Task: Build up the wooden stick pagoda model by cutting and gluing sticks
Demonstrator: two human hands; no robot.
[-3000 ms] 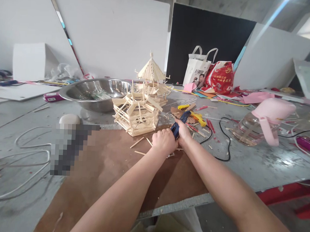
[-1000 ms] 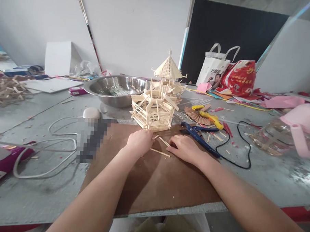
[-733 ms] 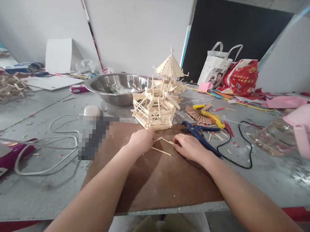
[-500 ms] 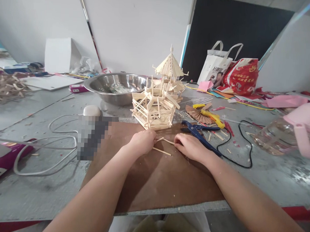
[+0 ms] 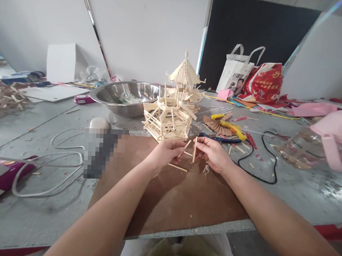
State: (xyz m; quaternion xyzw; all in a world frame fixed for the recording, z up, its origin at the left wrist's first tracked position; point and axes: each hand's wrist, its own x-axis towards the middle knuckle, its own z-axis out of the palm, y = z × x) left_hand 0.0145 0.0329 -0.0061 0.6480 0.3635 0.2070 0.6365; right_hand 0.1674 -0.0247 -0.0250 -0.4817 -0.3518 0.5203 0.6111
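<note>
My left hand pinches a short wooden stick, tilted up to the right. Close beside it, my right hand grips another wooden stick held nearly upright; the two sticks are apart. A further stick lies on the brown mat, and part of one more shows between the hands. Just beyond my hands stands an open stick framework, with a pointed-roof stick pavilion behind it. Near my right hand is a small clear scrap.
Blue-handled pliers and a yellow glue gun with a black cord lie to the right. Beyond them stands a pink-lidded jug. A steel basin sits at the back left. White cable loops across the left side.
Both hands have lifted slightly from the mat and come nearer each other. The right hand's stick has turned from nearly flat to upright. The left hand's stick now points more steeply upward.
</note>
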